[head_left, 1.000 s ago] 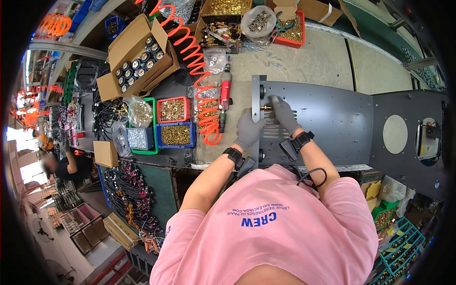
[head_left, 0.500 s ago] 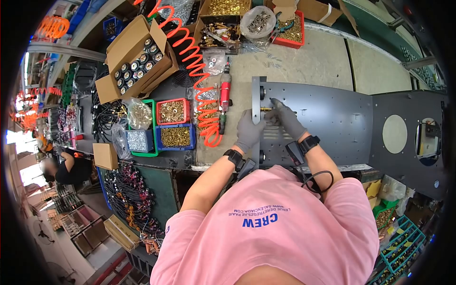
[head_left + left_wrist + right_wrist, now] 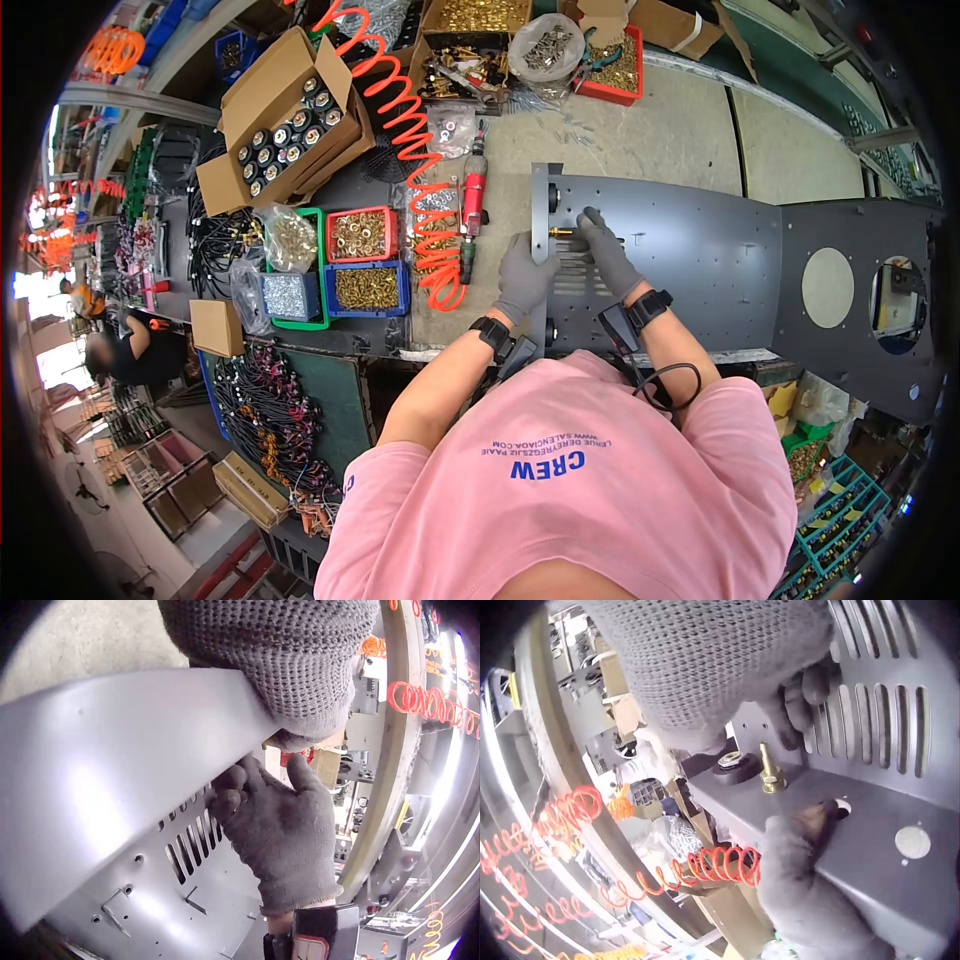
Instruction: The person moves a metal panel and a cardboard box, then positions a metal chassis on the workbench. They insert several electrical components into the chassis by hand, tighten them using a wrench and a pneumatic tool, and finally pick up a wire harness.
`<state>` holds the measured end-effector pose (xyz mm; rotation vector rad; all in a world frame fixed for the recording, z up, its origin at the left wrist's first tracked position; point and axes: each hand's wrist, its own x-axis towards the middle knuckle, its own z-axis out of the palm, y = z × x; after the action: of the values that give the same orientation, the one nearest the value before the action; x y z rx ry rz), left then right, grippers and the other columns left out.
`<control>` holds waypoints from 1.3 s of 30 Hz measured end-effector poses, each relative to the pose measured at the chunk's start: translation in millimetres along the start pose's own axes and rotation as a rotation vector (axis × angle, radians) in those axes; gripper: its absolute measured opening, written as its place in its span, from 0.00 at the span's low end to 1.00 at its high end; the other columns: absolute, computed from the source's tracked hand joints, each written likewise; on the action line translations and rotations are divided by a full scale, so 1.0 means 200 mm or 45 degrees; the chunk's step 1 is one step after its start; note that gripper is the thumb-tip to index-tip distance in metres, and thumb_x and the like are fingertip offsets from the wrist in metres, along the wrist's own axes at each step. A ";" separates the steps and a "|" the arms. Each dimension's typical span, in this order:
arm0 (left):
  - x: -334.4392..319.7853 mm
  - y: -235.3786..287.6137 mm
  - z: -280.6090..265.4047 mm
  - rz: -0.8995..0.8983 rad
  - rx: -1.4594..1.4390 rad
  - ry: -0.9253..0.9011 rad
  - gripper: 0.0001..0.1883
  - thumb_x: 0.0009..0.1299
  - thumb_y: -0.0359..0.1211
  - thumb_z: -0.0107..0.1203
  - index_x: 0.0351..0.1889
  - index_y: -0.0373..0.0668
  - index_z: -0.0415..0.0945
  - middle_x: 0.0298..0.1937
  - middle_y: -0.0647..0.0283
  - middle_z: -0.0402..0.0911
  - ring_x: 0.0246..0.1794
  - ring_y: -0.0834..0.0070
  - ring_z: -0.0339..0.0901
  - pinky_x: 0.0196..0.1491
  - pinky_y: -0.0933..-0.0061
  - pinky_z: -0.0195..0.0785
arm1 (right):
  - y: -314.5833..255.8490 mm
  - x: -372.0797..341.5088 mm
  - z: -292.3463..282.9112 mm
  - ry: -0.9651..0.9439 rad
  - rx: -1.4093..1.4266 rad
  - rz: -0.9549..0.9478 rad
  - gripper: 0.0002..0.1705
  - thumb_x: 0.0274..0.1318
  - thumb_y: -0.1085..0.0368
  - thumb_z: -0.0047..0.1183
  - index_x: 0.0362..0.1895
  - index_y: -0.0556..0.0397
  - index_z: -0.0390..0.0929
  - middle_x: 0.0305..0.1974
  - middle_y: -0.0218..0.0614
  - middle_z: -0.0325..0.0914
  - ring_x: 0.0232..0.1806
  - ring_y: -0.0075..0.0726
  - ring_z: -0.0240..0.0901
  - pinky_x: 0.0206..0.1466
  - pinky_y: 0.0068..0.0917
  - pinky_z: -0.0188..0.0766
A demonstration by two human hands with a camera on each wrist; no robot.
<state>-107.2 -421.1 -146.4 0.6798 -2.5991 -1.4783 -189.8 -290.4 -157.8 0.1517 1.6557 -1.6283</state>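
A dark grey metal panel (image 3: 690, 260) lies on the bench, its raised flange (image 3: 540, 205) at the left end. My left hand (image 3: 525, 278) grips that flange; in the right wrist view its bare-looking fingertip (image 3: 814, 817) lies beside a round hole. A brass fitting (image 3: 561, 231), (image 3: 771, 778) stands out from the flange, next to a black round part (image 3: 736, 768) with a nut. Just right of the fitting is my right hand (image 3: 608, 255), (image 3: 285, 829), fingers loosely bent near the slots (image 3: 195, 844) and apart from the fitting. Both hands wear grey gloves.
A red power tool (image 3: 474, 185) and a coiled orange hose (image 3: 432, 215) lie left of the panel. Beyond them are a red bin (image 3: 333, 222) and a blue bin (image 3: 405, 290) of small parts, and an open carton (image 3: 235, 105). Another red bin (image 3: 636, 75) stands at the back.
My right hand moved to the fitting, its fingers bending there, then drew back slightly to the right. The left hand has stayed on the flange.
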 end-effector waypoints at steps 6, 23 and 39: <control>0.00 0.00 -0.01 -0.002 -0.022 -0.020 0.18 0.48 0.33 0.55 0.37 0.35 0.69 0.35 0.53 0.71 0.35 0.59 0.71 0.39 0.66 0.64 | 0.02 0.01 -0.01 -0.024 0.065 0.012 0.36 0.56 0.49 0.39 0.60 0.61 0.49 0.35 0.37 0.75 0.27 0.20 0.64 0.31 0.15 0.61; 0.00 0.04 -0.04 -0.008 -0.025 -0.125 0.20 0.47 0.35 0.53 0.38 0.34 0.68 0.35 0.50 0.69 0.38 0.53 0.69 0.40 0.59 0.63 | 0.03 0.05 0.09 0.227 -1.217 -0.883 0.11 0.48 0.61 0.46 0.36 0.51 0.72 0.29 0.43 0.73 0.36 0.50 0.68 0.36 0.40 0.66; 0.66 0.02 -0.41 0.123 -0.084 -0.005 0.18 0.59 0.40 0.49 0.41 0.35 0.70 0.35 0.49 0.75 0.35 0.58 0.73 0.38 0.65 0.65 | -0.87 0.73 0.32 0.177 -1.656 -1.098 0.15 0.49 0.54 0.44 0.30 0.51 0.75 0.28 0.44 0.75 0.33 0.51 0.71 0.36 0.40 0.66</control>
<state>-204.5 -539.7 -117.9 0.5373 -2.5345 -1.5303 -362.2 -439.8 -97.7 -1.2471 2.7434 -0.6883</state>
